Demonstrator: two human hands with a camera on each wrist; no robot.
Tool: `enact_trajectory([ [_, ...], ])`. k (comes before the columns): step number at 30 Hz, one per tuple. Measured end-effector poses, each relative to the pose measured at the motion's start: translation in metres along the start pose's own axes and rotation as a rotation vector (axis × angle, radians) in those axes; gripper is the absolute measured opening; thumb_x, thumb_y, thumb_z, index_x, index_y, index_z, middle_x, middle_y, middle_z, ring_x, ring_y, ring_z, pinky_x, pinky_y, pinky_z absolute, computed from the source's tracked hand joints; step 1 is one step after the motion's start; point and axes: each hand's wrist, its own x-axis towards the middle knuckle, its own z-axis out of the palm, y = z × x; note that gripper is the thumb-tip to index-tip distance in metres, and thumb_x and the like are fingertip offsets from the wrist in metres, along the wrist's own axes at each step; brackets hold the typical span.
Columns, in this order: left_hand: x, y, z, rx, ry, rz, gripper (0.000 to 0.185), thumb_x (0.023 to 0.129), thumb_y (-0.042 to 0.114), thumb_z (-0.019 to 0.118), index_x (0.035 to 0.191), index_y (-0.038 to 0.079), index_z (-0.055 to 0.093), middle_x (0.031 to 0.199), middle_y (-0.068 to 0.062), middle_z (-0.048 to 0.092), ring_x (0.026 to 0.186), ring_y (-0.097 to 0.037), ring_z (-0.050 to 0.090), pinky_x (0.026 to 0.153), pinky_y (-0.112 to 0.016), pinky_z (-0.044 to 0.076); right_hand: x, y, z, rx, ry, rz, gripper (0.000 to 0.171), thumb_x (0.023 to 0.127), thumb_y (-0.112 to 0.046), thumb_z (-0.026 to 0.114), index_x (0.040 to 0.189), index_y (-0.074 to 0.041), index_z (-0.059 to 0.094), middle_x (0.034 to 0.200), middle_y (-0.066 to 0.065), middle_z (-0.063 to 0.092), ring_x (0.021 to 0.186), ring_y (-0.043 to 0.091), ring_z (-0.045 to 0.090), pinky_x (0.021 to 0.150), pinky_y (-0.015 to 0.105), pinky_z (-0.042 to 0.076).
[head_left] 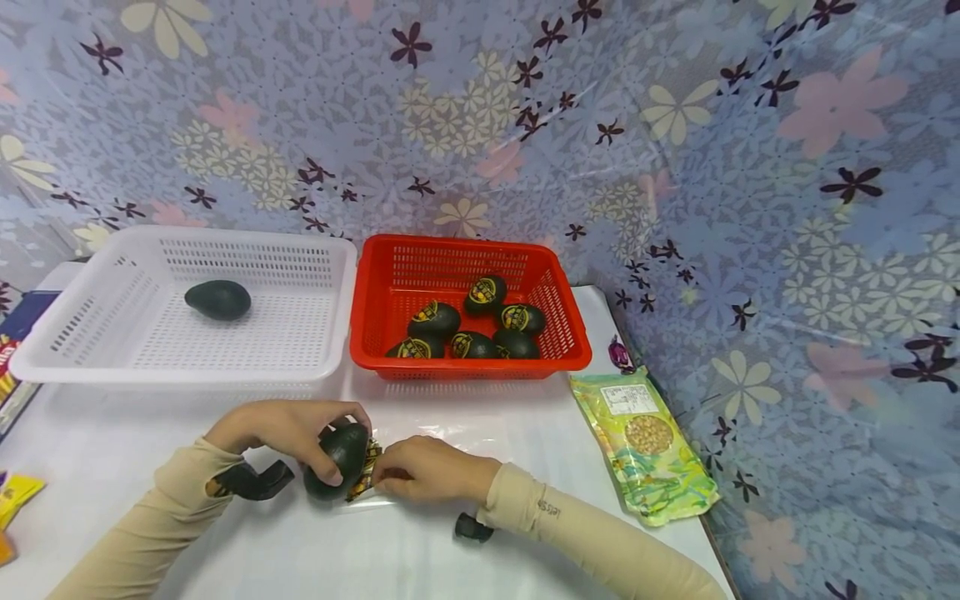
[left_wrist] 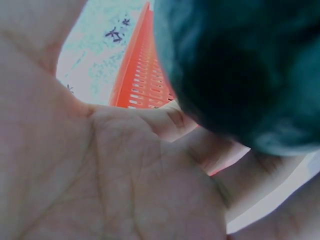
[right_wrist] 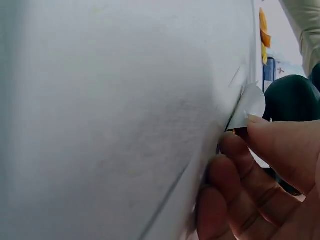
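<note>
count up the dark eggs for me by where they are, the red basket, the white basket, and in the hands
Red basket: 6 wrapped eggs
White basket: 1 bare egg
Left hand: 1 egg, right hand pinching its wrapper
Total: 8

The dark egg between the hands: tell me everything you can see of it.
The dark egg is egg-shaped, blackish green with a dull, slightly rough-looking surface and no label on the side that shows. It is held just above the white table, tilted. The left hand grips it from above with curled fingers. The right hand pinches a yellow and black wrapper that hangs at the egg's right side, partly peeled away. The left wrist view shows the egg filling the upper right, above the palm.
</note>
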Motion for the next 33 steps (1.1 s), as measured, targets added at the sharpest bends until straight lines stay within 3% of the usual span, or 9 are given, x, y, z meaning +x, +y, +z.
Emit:
enact_trajectory([
  [15, -0.001, 0.009, 0.004, 0.048, 0.021, -0.035, 0.059, 0.072, 0.013, 0.082, 0.122, 0.018, 0.052, 0.117, -0.011, 0.058, 0.102, -0.026, 0.056, 0.069, -0.036, 0.059, -0.009, 0.002, -0.016, 0.057, 0.031, 0.029, 0.011, 0.098, -0.015, 0.061, 0.101, -0.015, 0.071, 0.087, -0.007, 0.066, 0.075, -0.001, 0.051, 0.072, 0.007, 0.039],
  [23, 0.000, 0.006, 0.004, 0.044, 0.022, -0.040, 0.059, 0.071, 0.012, 0.083, 0.121, 0.019, 0.053, 0.119, -0.011, 0.058, 0.102, -0.025, 0.057, 0.071, -0.036, 0.059, -0.019, 0.003, -0.036, 0.098, 0.059, 0.038, 0.009, 0.096, -0.011, 0.062, 0.099, -0.012, 0.071, 0.089, -0.003, 0.069, 0.076, 0.001, 0.054, 0.073, 0.010, 0.045],
  [33, 0.001, 0.006, 0.003, 0.036, 0.018, -0.072, 0.060, 0.073, 0.013, 0.083, 0.123, 0.020, 0.052, 0.120, -0.011, 0.057, 0.103, -0.026, 0.056, 0.070, -0.037, 0.059, -0.034, 0.005, -0.058, 0.304, 0.150, 0.077, 0.008, 0.097, -0.011, 0.063, 0.099, -0.008, 0.070, 0.083, 0.001, 0.074, 0.077, -0.002, 0.061, 0.077, 0.016, 0.055],
])
